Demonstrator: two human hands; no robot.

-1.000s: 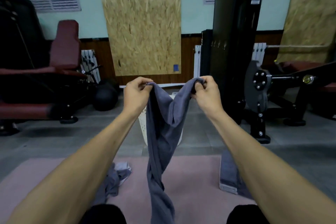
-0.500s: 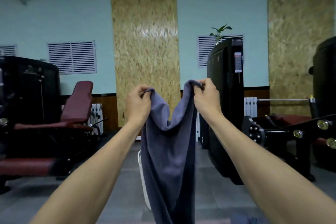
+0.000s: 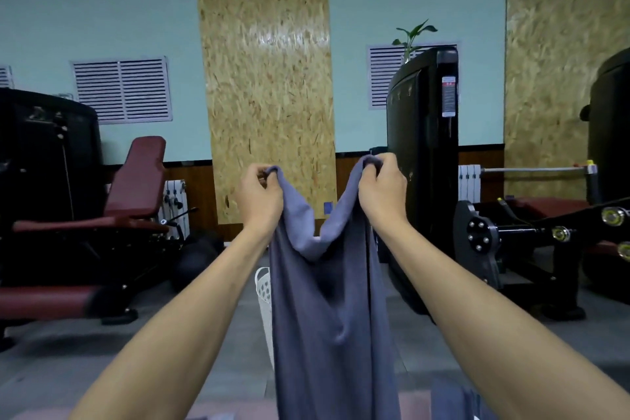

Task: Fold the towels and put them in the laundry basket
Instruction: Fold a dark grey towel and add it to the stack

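Note:
A blue-grey towel [image 3: 327, 310] hangs straight down in front of me, held up at its two top corners. My left hand [image 3: 259, 196] pinches the left corner and my right hand [image 3: 381, 193] pinches the right corner, with the top edge sagging in a V between them. Behind the towel a white perforated laundry basket [image 3: 264, 293] stands on the floor, mostly hidden by the cloth. A piece of another blue-grey towel [image 3: 450, 399] shows at the bottom right under my right forearm.
Black gym machines stand on both sides: one with dark red pads [image 3: 136, 181] on the left, a tall black weight stack [image 3: 422, 153] right of centre, another frame [image 3: 511, 235] at right. A black ball [image 3: 201, 259] lies on the grey floor.
My view first tipped up from the pink mat to the wall, then slightly down again. Both hands keep their grip on the corners, and the towel hangs wider and smoother than a second ago.

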